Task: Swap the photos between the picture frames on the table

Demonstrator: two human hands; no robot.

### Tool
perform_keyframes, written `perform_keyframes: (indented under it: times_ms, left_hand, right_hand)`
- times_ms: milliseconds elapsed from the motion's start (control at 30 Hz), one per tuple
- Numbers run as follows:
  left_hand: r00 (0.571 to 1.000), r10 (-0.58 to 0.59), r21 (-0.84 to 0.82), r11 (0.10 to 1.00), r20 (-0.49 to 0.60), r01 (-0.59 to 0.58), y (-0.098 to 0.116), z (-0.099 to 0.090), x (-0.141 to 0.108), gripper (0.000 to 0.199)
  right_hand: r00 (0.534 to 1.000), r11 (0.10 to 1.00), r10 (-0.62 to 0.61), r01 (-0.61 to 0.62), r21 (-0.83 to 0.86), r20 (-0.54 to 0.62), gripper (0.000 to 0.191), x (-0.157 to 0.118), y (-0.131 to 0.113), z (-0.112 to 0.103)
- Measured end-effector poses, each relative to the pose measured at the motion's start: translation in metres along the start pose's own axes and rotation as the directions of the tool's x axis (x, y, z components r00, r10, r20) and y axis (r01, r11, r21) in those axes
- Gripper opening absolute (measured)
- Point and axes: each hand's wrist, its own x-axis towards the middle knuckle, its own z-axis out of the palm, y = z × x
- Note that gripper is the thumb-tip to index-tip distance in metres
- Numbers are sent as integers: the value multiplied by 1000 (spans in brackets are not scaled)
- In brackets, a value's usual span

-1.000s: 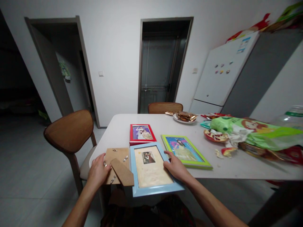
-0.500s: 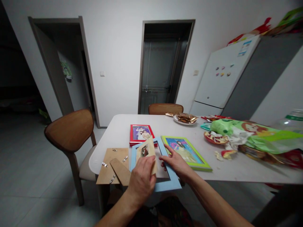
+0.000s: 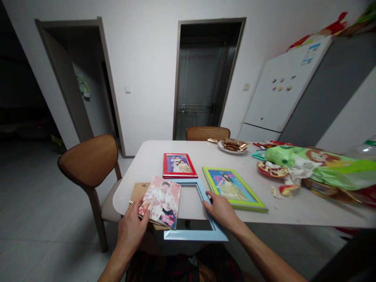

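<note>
From where I stand, a wooden chair is left of the seated person's left hand, whose thumb and fingers pinch the left side of a pink printed picture, slightly tilted above a brown backing board. Beyond and between the hands lies a red frame. Nearer, an opened blue frame juts over the table edge, its right rail gripped between the right hand's thumb and fingers. Just right of that hand rests a green frame; farther right, a pomegranate and a green bag. I'd handle the print by its edges, without bending it, and steady the overhanging blue frame. The print covers much of the board; fingers beneath print and rail are hidden. I cannot tell whether glass is in the blue frame. The bag is cut off.
</note>
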Motion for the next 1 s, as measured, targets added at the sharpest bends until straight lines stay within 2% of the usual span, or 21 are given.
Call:
perform_keyframes:
  times_ms: [233, 333, 433, 500, 567, 633, 700, 767, 833, 900, 967, 1000]
  left_hand:
    - [996, 71, 224, 971, 58, -82, 4, -6, -3, 31]
    - [993, 101, 232, 966, 53, -111, 5, -7, -4, 30]
    - [982, 162, 164, 971, 98, -176, 7, -3, -4, 34]
    - [964, 216, 102, 967, 157, -234, 11, 0, -6, 40]
    - [943, 260, 57, 959, 207, -277, 18, 4, -9, 44]
    - [924, 296, 29, 950, 242, -312, 26, 9, -12, 50]
    - [907, 329, 5, 940, 265, -342, 33, 13, -14, 57]
    - [902, 353, -19, 933, 248, -360, 39, 17, -13, 60]
    - [911, 378, -64, 926, 165, -373, 43, 19, -9, 56]
    - [920, 391, -164, 910, 29, -382, 47, 17, -3, 50]
    - [936, 337, -313, 882, -100, -351, 52, 12, 4, 44]
    - [949, 279, -395, 863, -144, -314, 55, 9, 6, 40]
  right_hand:
    - [999, 992, -8, 12, -123, 33, 33, -2, 1, 2]
    - [1000, 993, -6, 3, -120, -31, 34, -3, -4, -1]
    - [992, 995, -90, 93, 24, -89, 35, -5, -15, -1]
    - [990, 965, -133, 139, 221, -45, 37, -6, -27, 6]
    - [990, 892, -136, 104, 440, 42, 41, -6, -41, 17]
    - [987, 792, -103, 5, 610, 125, 47, -3, -57, 29]
    - [984, 668, -53, -93, 739, 173, 54, 0, -72, 36]
    - [986, 511, -31, -128, 850, 167, 59, 3, -88, 33]
    - [992, 354, -49, -91, 931, 116, 61, 4, -103, 20]
    - [996, 235, -77, -29, 971, 48, 61, 3, -114, 5]
    - [996, 183, -92, 17, 983, 0, 58, 1, -117, -6]
    - [996, 191, -89, 22, 981, -5, 55, 0, -116, -8]
